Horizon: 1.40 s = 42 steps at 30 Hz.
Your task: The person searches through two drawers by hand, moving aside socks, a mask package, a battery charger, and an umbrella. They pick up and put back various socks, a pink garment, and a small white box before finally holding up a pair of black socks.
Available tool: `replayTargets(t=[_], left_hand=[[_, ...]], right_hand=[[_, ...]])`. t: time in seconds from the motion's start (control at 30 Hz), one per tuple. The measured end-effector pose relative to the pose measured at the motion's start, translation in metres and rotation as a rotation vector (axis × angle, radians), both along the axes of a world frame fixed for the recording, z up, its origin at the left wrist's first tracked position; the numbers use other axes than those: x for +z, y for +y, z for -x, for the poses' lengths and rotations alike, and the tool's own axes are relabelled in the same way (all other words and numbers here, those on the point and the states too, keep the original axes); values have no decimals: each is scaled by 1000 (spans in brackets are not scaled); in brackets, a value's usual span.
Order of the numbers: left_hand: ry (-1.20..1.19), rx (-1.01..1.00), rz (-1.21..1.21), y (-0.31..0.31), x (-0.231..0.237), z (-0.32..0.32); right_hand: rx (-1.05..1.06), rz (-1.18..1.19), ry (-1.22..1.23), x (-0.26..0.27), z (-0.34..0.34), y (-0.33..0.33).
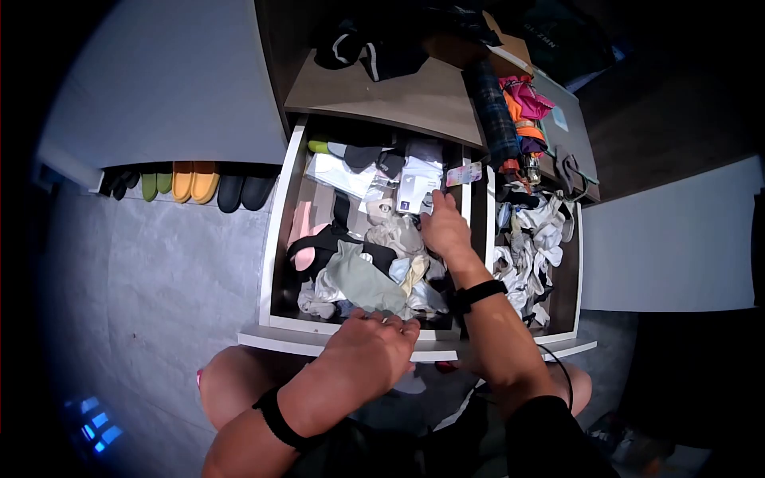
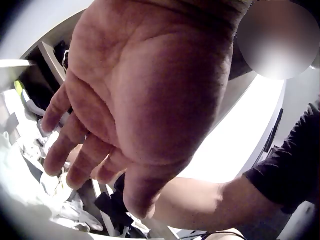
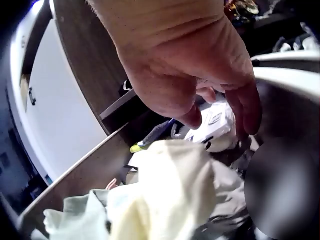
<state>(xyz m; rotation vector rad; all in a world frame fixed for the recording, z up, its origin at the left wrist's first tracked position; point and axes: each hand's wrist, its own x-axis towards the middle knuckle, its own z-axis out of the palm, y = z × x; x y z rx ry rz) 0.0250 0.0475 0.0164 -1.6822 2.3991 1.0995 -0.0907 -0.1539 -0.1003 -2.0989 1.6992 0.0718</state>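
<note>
My right hand [image 1: 446, 231] reaches down into the left compartment of a pulled-out drawer [image 1: 272, 247], beside a white package [image 1: 414, 179]. In the right wrist view the thumb and fingers of that hand [image 3: 185, 65] hang apart near the package [image 3: 215, 120], with no object visibly gripped; some fingertips are hard to make out. My left hand [image 1: 368, 350] lies over the drawer's front edge, near a grey-green cloth [image 1: 362, 279]. The left wrist view shows its palm [image 2: 145, 90] with fingers loosely extended. A cream cloth [image 3: 170, 175] is heaped below my right hand.
Crumpled white clothing [image 1: 546, 239] fills the right compartment. Behind it lie a dark plaid roll [image 1: 490, 111] and a pink cloth [image 1: 527, 102]. Dark fabric [image 1: 374, 56] sits on the cabinet top [image 1: 382, 92]. Yellow slippers [image 1: 194, 183] and dark ones stand on the floor at left.
</note>
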Motion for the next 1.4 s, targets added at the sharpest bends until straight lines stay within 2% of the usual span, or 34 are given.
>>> replayTargets(t=[0.03, 0.13, 0.23, 0.3, 0.33, 0.43, 0.53, 0.63, 0.7, 0.77, 0.83, 0.93, 1.03, 1.1, 1.17, 1.23, 1.3, 1.37, 1.4], left_hand=[[4, -7, 14, 2, -4, 2], [-9, -43, 26, 6, -11, 11], [-32, -85, -18, 6, -12, 19], [-1, -90, -44, 5, -8, 22], [5, -93, -18, 6, -12, 23], [4, -115, -20, 6, -11, 22], [25, -87, -26, 4, -4, 17], [30, -82, -21, 6, -5, 18], [25, -89, -17, 6, -5, 20], [30, -98, -15, 8, -6, 22], [50, -111, -18, 11, -7, 23], [12, -161, -66, 9, -10, 22], [-110, -82, -217, -8, 4, 5], [-35, 202, -107, -15, 24, -21], [145, 524, -38, -25, 32, -28], [683, 749, -61, -35, 24, -30], [1105, 775, -110, -40, 17, -25], [1500, 793, -172, -41, 17, -18], [1452, 766, -100, -41, 19, -14]], right_hand=[[62, -22, 78, 10, 0, 1], [228, 24, -4, 19, -2, 9], [415, -236, -121, 21, -16, 33], [652, -385, -11, 7, -26, 53], [711, -358, 92, -1, -27, 64], [680, -326, 369, -26, -24, 54], [546, -234, 277, -29, 0, 23], [481, -222, 75, 2, 15, 7], [332, -239, -116, 11, 24, -3], [162, -300, -429, 11, 36, -14], [52, -377, -790, 46, 35, -11], [-29, -429, -834, 82, 47, -11], [-67, -408, -1047, 112, 47, 9], [7, -512, -1126, 130, 52, 21], [109, -579, -1176, 145, 50, 40], [234, -753, -1176, 158, 51, 52], [220, -812, -1210, 169, 44, 68], [245, -690, -1123, 163, 43, 75], [171, -720, -1136, 158, 45, 79]])
